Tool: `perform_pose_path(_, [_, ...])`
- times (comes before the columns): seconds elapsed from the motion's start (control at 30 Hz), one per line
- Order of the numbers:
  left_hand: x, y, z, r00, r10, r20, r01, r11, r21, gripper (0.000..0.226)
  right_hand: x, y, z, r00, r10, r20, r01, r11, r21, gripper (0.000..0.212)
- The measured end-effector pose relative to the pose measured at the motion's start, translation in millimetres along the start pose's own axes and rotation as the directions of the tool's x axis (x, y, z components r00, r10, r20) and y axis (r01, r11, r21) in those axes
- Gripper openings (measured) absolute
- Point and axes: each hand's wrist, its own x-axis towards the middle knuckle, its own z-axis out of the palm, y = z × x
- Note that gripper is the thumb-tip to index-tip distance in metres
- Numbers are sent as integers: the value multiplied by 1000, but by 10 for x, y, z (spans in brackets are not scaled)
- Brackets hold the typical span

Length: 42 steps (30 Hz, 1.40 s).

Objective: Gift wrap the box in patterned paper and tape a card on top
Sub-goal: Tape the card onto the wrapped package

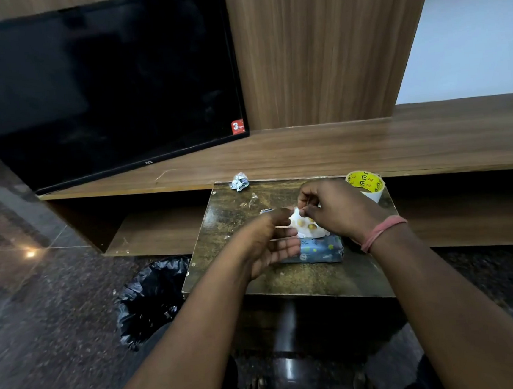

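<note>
Scuffed small table (287, 280) before a wooden TV unit: card going onto the wrapped box.
Both hands meet over the box; the right hand (340, 208) pinches the white card (306, 228) at its top edge, and the left hand (272, 242) pinches at it from the left with its lower fingers loosely curled. Any tape strip between them is too clear to make out; it could fold onto itself or set the card crooked. The blue patterned box (319, 251) lies flat at mid-table, long axis running left to right, with the tape roll (366, 184) behind it.

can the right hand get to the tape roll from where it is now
Probably yes. The tape roll stands on the small table just beyond the right hand, nothing between them. But that hand pinches the card now, so it must let go first.
</note>
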Motion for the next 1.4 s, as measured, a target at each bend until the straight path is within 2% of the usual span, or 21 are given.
perform_pose_path(0.07, [-5, -42, 6, 999, 32, -6, -32, 999, 21, 38, -30, -42, 15, 999, -48, -13, 48, 999, -23, 13])
perform_pose_path(0.1, [-1, -79, 11, 999, 39, -6, -39, 999, 0, 36, -44, -53, 24, 998, -61, -13, 61, 998, -32, 15])
perform_pose_path(0.2, [11, -179, 17, 998, 52, -21, -53, 997, -62, 14, -70, -46, 46, 999, -52, 15, 52, 998, -21, 15])
perform_pose_path(0.27, [11, -205, 21, 998, 51, -40, -55, 994, -91, 9, -80, -4, 50, 999, -38, 21, 38, 999, 6, 14])
perform_pose_path(0.5, [30, -284, 92, 990, 45, -133, -65, 988, -143, 15, -44, 77, 86, 998, 45, 37, -47, 998, 46, 18])
perform_pose_path(0.73, [-2, -450, 286, 937, 144, -317, -227, 942, -245, 30, 30, 89, 136, 996, 71, 51, -72, 997, 4, 15])
perform_pose_path(0.87, [21, -510, 267, 930, 124, -346, -227, 935, -274, 32, 96, 64, 186, 994, 88, 70, -82, 993, -83, 11])
perform_pose_path(1.0, [3, -543, 286, 916, 132, -378, -238, 939, -248, 31, 125, 68, 126, 984, 97, 152, -77, 988, -132, 63])
perform_pose_path(1.1, [-5, -546, 302, 905, 132, -404, -233, 949, -212, 31, 96, 70, 19, 979, 49, 197, -50, 999, 2, 69])
perform_pose_path(1.2, [18, -482, 247, 879, 155, -451, -238, 962, -135, 3, 65, 66, -106, 989, -44, 142, 27, 993, 118, 64])
perform_pose_path(1.3, [-1, -386, 218, 898, 163, -409, -260, 946, -194, 20, 17, 18, -146, 975, -143, 168, 120, 982, 144, 63])
perform_pose_path(1.4, [-29, -361, 237, 917, 260, -303, -319, 933, -163, 34, -1, -14, -105, 966, -188, 176, 169, 978, 121, 61])
